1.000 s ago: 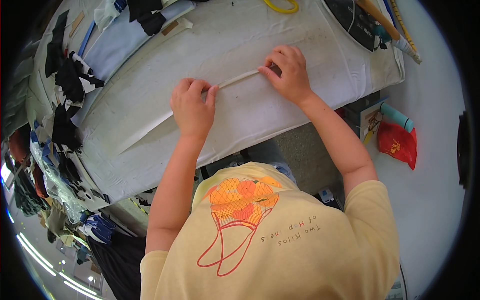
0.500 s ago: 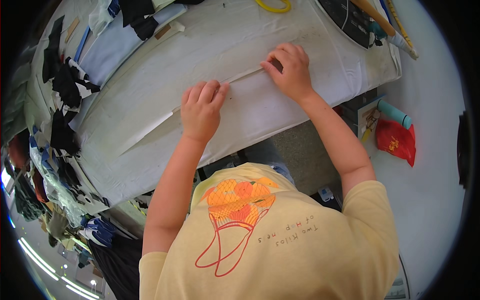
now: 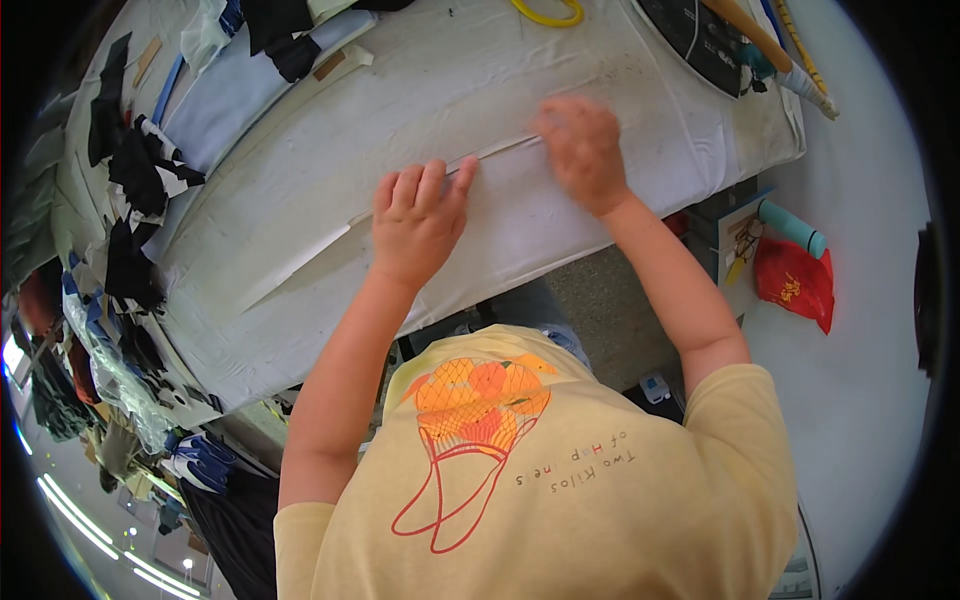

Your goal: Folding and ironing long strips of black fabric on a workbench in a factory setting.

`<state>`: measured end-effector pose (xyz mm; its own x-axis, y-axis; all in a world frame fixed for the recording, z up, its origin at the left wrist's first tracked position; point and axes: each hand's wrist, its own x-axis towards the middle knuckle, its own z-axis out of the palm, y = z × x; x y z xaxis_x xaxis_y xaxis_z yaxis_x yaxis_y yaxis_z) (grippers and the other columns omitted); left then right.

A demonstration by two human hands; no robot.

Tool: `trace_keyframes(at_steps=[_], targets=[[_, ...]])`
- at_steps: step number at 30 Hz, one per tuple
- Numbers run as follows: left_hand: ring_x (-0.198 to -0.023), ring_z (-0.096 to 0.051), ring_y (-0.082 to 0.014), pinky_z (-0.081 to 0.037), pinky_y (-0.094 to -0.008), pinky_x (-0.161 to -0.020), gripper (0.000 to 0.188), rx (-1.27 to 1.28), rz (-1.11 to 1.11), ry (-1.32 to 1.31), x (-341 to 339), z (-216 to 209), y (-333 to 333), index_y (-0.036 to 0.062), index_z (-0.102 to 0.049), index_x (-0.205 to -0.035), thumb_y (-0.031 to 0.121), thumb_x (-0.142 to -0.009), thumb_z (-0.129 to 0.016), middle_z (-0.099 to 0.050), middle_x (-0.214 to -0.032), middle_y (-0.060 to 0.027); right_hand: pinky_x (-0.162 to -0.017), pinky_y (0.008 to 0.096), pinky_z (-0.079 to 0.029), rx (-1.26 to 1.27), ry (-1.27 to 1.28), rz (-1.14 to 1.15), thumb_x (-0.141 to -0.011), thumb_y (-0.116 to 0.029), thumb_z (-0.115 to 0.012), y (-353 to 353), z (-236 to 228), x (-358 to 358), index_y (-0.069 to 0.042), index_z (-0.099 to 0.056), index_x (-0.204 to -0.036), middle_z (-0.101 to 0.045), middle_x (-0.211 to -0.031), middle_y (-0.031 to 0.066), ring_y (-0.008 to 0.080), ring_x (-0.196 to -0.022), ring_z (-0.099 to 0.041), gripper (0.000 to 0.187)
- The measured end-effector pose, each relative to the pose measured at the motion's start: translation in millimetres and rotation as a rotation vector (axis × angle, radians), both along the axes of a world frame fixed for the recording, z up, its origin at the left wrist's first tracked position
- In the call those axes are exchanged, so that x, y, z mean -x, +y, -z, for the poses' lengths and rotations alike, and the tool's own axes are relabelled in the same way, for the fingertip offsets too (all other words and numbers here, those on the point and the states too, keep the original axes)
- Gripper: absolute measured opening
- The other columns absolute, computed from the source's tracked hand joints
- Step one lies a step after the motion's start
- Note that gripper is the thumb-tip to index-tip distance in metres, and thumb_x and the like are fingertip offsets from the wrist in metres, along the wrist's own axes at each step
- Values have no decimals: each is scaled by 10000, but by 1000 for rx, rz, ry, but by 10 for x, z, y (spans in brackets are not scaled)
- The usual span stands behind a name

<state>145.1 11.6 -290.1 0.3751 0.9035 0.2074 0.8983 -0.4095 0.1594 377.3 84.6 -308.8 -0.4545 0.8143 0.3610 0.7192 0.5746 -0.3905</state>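
Observation:
A narrow white strip (image 3: 300,258), apparently cloth, runs slantwise over the pale cloth-covered table (image 3: 250,215). My left hand (image 3: 413,222) lies palm down across the strip, its fingers stretched out and apart. The index fingertip presses near the strip's folded-looking edge, and part of the strip is hidden beneath this hand. Farther right, my right hand (image 3: 583,152) is at the strip's right end. Motion smears its fingers, so their grip on the strip cannot be made out.
A dark iron (image 3: 690,45) sits at the far right, beside a wooden stick (image 3: 745,30). A yellow ring (image 3: 550,12) lies at the far edge. Black cloth scraps (image 3: 140,175) cover the left side. Below the table's right end are a teal bottle (image 3: 792,228) and a red bag (image 3: 795,283).
My left hand has slid slightly right along the strip, and its index finger has stretched out. My right hand has shifted a little and become blurred.

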Motion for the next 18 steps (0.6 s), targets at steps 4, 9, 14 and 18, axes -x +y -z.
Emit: trace_keyframes(at_steps=[4, 9, 14, 18], targets=[[-1000, -495, -184, -389, -358, -886, 449, -33, -20, -21, 7, 37, -22, 239, -618, -1220, 179, -776, -649, -499, -1085, 2, -964, 389, -400, 48, -47, -250, -831, -118, -575, -300, -5, 241, -93, -642, -1138, -598, -1178, 45, 243, -1109, -551, 315], [-1022, -546, -260, -408, -390, -889, 299, 163, -275, -271, 342, -20, -163, 152, -647, -1063, 120, -772, -704, -589, -1071, -60, -982, 385, -412, 112, -129, -191, -835, -141, -560, -436, -55, 292, -117, -596, -1217, -561, -1222, 33, 209, -1149, -519, 384], [-949, -569, -270, -423, -395, -845, 142, 250, -353, -350, 746, -122, -263, 108, -643, -907, 145, -790, -715, -616, -950, -60, -1100, 443, -257, 118, -256, -160, -845, -290, -613, -608, -116, 473, -146, -486, -1352, -446, -1366, 27, 190, -1295, -386, 542], [-797, -591, -264, -449, -381, -735, 93, 321, -374, -394, 836, -158, -218, 74, -635, -826, 134, -800, -701, -613, -824, -69, -1109, 471, -223, 169, -232, -146, -844, -311, -612, -730, -65, 639, -160, -459, -1378, -421, -1388, 28, 190, -1311, -365, 576]])
